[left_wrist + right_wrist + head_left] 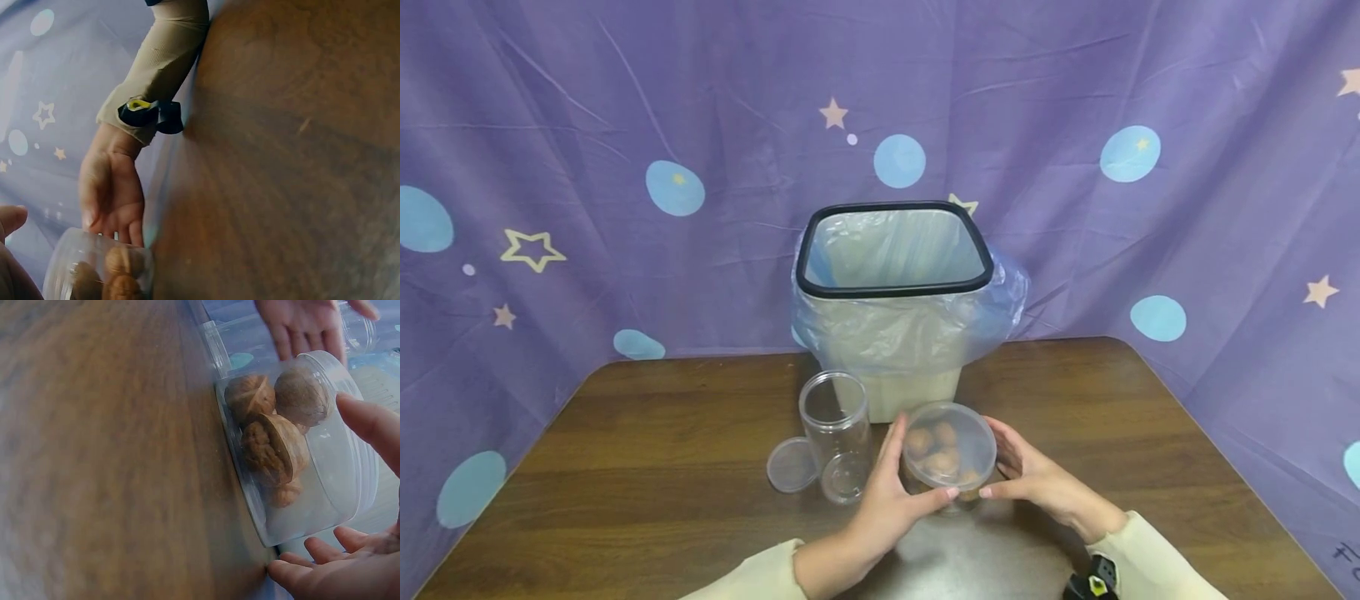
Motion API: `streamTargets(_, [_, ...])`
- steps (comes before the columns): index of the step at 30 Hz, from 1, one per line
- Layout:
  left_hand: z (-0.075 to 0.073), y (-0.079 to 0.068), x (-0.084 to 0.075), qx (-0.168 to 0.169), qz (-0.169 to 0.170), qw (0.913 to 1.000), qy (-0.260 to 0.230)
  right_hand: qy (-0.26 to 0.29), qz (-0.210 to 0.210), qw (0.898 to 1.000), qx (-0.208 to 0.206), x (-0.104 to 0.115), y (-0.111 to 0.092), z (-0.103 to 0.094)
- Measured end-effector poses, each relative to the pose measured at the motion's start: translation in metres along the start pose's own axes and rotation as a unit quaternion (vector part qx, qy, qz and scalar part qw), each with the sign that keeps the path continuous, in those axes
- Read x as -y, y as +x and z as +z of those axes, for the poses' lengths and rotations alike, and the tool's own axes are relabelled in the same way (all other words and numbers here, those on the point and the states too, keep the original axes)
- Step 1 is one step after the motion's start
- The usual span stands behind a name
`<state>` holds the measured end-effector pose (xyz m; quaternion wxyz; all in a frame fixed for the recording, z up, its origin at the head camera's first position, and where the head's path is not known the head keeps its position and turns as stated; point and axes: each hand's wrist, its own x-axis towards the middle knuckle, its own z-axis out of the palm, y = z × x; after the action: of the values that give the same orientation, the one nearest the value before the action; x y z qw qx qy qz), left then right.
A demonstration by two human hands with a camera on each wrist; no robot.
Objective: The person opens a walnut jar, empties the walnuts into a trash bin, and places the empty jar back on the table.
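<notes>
My left arm (760,577) and right arm (1153,562), in pale sleeves, reach forward and slant inward, a little bare wrist showing past each cuff. My left grip (886,504) is loose — fingers (892,448) stretched forward, thumb (934,500) apart and pointing right. My right grip (1043,482) faces it, palm inward, fingers (325,553) relaxed and slightly spread, thumb (1011,489) pointing left — the thumb tips near each other, not touching.
</notes>
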<state>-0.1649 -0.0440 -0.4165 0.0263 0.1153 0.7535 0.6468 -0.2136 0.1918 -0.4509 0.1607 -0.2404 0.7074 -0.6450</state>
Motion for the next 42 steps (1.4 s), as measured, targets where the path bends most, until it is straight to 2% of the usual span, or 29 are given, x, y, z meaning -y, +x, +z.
streamTargets(17, [0.003, 0.013, 0.016, -0.027, -0.048, 0.9981, -0.03, 0.001, 0.01, 1.0, 0.015, -0.003, 0.008, 0.0])
streamTargets(26, [0.001, 0.016, 0.019, 0.008, -0.055, 0.996, -0.07, -0.001, -0.007, 0.999, 0.037, -0.006, 0.012, -0.001])
streamTargets(36, [0.0, 0.012, 0.014, 0.025, -0.045, 0.9963, -0.069, -0.016, -0.03, 0.999, 0.039, -0.001, 0.009, 0.001])
streamTargets(42, [-0.002, 0.003, 0.006, 0.03, -0.006, 0.9992, -0.024, -0.087, -0.05, 0.995, 0.001, 0.01, 0.001, 0.0])
